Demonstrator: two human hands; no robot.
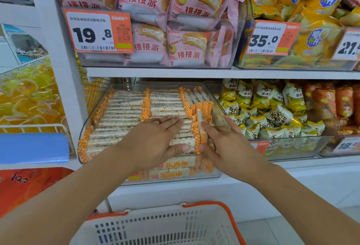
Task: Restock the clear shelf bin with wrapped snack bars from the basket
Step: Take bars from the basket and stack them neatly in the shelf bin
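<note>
**Both hands in the snack bar bin**

Left hand (155,139) flat on top of the middle row of snack bars (124,112), fingers (171,122) straight and a bit spread, thumb hooked over the near end of the row. Red ring on one of them. Right hand (228,143) just beside it, fingers (209,130) extended and laid against one upright snack bar (200,120) with orange checked ends, thumb tucked at its lower end; looks more like pressing than a real grip, can't tell for sure. All of that inside the clear shelf bin (85,127), packed in neat rows left of and beyond both hands. Basket (167,225) well below the fingers at the bottom edge, white with orange rim. Right of the right hand, a bin of yellow-and-white packets (272,112). Above the fingers, pink peach pie packs (148,1) and a 19.8 price tag (97,31)
</note>
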